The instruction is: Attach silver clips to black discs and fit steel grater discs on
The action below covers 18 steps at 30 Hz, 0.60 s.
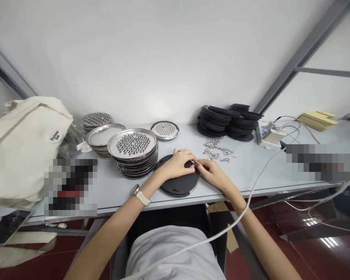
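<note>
A round black disc (179, 182) lies flat on the pale table (251, 171) in front of me. My left hand (177, 162) rests on the disc's far edge with its fingers curled down. My right hand (211, 171) meets it at the disc's right rim, fingers pinched on a small metal clip that I can barely make out. Just beyond my hands lies a loose heap of small metal clips (218, 150).
A stack of perforated steel discs (133, 151) stands to the left, with more steel plates (103, 136) and a single grater disc (165, 130) behind. Black rings (227, 121) are piled at the back. A cream bag (23, 144) sits far left. A white cable (262, 175) crosses right.
</note>
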{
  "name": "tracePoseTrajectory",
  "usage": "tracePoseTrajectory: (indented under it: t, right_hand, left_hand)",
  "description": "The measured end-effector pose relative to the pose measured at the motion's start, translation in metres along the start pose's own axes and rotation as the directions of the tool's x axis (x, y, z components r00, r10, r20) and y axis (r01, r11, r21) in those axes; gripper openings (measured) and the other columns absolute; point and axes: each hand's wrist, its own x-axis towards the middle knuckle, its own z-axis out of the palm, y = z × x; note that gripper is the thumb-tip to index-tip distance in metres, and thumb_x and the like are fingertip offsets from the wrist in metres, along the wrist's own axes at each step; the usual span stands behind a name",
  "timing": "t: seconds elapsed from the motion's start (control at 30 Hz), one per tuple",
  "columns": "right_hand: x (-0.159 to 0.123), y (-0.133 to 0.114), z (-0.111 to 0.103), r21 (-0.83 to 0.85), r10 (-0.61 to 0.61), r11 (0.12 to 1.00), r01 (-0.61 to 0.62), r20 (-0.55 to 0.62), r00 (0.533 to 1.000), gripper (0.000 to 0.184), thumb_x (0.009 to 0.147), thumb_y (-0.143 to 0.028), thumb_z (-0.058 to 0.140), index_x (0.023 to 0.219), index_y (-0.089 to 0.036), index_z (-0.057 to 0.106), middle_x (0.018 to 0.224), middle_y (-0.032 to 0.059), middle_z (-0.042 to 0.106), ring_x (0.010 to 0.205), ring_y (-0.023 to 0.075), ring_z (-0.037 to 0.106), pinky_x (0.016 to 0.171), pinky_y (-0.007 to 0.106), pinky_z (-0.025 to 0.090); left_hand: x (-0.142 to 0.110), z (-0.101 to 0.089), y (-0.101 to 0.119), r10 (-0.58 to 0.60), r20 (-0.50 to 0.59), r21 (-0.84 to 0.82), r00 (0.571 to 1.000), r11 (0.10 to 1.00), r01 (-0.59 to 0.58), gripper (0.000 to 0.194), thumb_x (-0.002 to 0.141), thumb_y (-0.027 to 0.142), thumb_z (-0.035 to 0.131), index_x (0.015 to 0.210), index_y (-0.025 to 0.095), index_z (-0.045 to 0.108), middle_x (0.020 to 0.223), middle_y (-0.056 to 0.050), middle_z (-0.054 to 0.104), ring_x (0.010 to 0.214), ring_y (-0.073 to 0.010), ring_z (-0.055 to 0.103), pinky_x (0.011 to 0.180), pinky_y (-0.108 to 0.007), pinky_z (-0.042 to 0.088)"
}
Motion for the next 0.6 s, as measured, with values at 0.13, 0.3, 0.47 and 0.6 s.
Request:
tracePoseTrajectory:
  t: [0.13,0.3,0.47,0.6]
  right_hand:
    - [-0.0003,-0.0002,0.0002,0.001,0.0,1.0,0.0,-0.001,1.0,0.031,0.094,-0.029,0.038,0.066,-0.018,0.048,0.061,-0.0012,0.05,0.059,0.0139,0.045,0.059,0.026,0.035]
    - [-0.001,-0.0008,-0.0003,0.001,0.008,1.0,-0.008,0.0,1.0,0.03,0.093,-0.029,0.038,0.069,-0.017,0.052,0.065,0.0003,0.055,0.061,0.0148,0.047,0.061,0.026,0.036]
    - [-0.0011,-0.0025,-0.0011,0.005,0.014,1.0,-0.014,0.005,1.0,0.03,0.093,-0.029,0.038,0.068,-0.017,0.05,0.064,-0.0001,0.054,0.061,0.0147,0.046,0.06,0.026,0.036]
    - [-0.0008,-0.003,-0.0012,0.012,0.019,1.0,-0.019,0.008,1.0,0.03,0.092,-0.029,0.039,0.067,-0.017,0.049,0.063,-0.0004,0.052,0.06,0.0142,0.045,0.059,0.026,0.035]
  left_hand:
    - [0.0003,-0.0004,0.0001,0.01,-0.005,-0.004,1.0,1.0,-0.01,0.015,0.083,0.018,0.054,0.095,0.021,0.064,0.096,-0.001,0.062,0.099,-0.0185,0.056,0.092,-0.036,0.03]
    - [0.0003,-0.0014,0.0006,0.02,-0.007,-0.025,1.0,0.999,-0.02,0.015,0.084,0.017,0.052,0.093,0.02,0.063,0.095,-0.001,0.062,0.098,-0.0183,0.056,0.091,-0.035,0.031]
    - [0.0004,-0.0017,0.001,0.023,-0.006,-0.025,1.0,0.999,-0.023,0.015,0.083,0.017,0.052,0.094,0.02,0.063,0.096,-0.001,0.061,0.099,-0.0187,0.056,0.091,-0.035,0.031]
    - [0.0008,-0.0017,0.0009,0.016,0.002,-0.023,1.0,1.0,-0.016,0.015,0.083,0.017,0.052,0.094,0.02,0.063,0.097,-0.002,0.062,0.099,-0.0195,0.055,0.092,-0.035,0.032]
